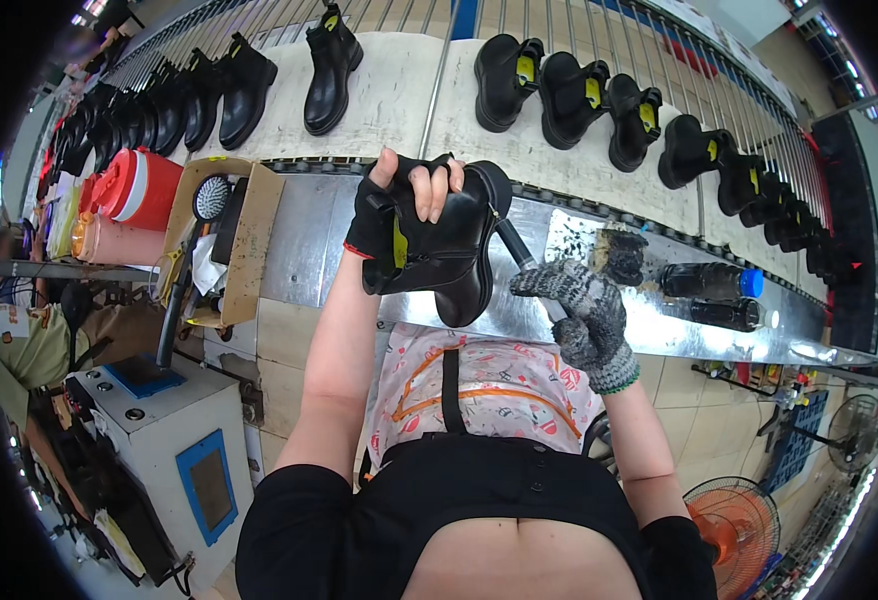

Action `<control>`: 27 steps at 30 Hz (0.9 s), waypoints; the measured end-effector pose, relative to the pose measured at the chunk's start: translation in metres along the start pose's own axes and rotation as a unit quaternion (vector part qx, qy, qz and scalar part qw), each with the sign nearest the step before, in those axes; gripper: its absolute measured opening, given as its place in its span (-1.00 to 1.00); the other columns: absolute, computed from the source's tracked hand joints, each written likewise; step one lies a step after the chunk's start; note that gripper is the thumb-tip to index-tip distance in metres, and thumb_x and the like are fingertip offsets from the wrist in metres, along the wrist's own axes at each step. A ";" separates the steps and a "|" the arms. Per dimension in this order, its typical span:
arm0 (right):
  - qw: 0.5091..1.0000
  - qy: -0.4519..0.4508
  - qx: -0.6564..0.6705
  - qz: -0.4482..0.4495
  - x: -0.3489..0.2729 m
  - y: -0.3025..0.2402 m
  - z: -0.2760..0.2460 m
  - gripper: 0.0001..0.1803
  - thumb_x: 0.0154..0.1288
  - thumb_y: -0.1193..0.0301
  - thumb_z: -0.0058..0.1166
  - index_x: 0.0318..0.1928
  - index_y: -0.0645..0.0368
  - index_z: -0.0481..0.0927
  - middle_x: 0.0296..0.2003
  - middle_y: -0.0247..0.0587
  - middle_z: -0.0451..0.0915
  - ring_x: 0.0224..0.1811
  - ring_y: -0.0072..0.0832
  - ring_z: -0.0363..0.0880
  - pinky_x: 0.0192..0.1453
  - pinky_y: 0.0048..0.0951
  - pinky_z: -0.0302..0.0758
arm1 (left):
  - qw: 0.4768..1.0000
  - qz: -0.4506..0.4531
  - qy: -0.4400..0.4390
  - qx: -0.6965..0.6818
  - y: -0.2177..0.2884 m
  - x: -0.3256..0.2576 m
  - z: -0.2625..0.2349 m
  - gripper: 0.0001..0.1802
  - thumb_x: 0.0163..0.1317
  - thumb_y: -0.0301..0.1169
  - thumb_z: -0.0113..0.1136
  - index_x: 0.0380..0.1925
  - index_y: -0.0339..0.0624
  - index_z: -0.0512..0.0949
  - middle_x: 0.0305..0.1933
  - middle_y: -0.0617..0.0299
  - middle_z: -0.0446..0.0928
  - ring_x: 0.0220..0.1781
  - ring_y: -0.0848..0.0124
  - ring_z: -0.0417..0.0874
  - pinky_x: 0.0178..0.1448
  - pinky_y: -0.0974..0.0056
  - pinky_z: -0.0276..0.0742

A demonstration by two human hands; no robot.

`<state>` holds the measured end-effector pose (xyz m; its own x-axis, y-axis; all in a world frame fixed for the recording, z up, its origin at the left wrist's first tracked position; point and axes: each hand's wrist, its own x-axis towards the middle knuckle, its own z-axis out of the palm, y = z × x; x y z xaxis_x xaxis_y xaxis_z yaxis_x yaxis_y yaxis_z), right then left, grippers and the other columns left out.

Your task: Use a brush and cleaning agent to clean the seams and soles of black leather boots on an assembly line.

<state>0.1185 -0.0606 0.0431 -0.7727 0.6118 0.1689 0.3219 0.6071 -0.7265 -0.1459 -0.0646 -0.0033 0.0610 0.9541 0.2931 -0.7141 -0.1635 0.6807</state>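
Note:
A black ankle boot [447, 250] with a yellow-green patch inside is held up, tilted, over the metal bench ledge [304, 230]. My left hand [409, 200], in a black fingerless glove with red trim, is closed around it. In a grey knitted glove, my right hand [584, 315] grips a slim dark-handled tool [514, 243] with a thin light tip. That tip is at the edge of the boot's sole; whether it touches cannot be made out. A black-stained pad [621, 257] lies on the ledge beyond my right hand.
Black boots [331, 75] line the pale conveyor [394, 100] to left and right. Two dark bottles [704, 282] lie at the right. At the left are a cardboard box [249, 250] holding a round brush [211, 197], a red jug [144, 190] and a grey machine [179, 400].

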 end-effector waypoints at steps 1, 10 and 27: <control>1.000 -0.006 0.022 -0.014 0.000 0.006 0.007 -0.60 0.12 0.24 -0.14 -0.09 0.04 0.62 -0.14 -0.24 0.62 -0.06 -0.25 0.56 0.04 -0.30 0.46 | 1.000 0.007 0.012 0.005 0.001 -0.002 -0.004 -0.26 0.42 0.12 -0.52 -0.84 -0.03 0.30 -0.69 0.34 0.30 -0.18 0.35 0.29 0.35 0.23 -0.03; 0.996 0.023 0.071 -0.058 0.008 0.024 0.046 -0.61 0.06 0.34 -0.07 -0.08 0.00 0.62 -0.10 -0.25 0.61 -0.12 -0.25 0.55 -0.08 -0.31 0.46 | 0.993 0.041 0.080 -0.076 0.006 -0.010 -0.032 -0.23 0.36 0.19 -0.38 -0.88 -0.09 0.29 -0.70 0.27 0.27 -0.19 0.32 0.27 0.15 0.29 0.12; 0.975 -0.055 0.199 0.078 -0.005 0.025 0.047 -0.41 0.39 0.02 -0.40 -0.18 0.18 0.66 -0.25 -0.15 0.68 -0.17 -0.24 0.64 -0.03 -0.35 0.52 | 0.988 0.067 0.094 -0.099 0.009 -0.018 -0.063 -0.24 0.39 0.17 -0.43 -0.81 -0.10 0.38 -0.66 0.27 0.32 -0.16 0.31 0.33 0.27 0.22 0.11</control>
<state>0.1044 -0.0726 -0.0072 -0.7921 0.6100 -0.0197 0.2191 0.2540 -0.9421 -0.1975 -0.0670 -0.0447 -0.1611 0.9599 0.2294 -0.8306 -0.2574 0.4938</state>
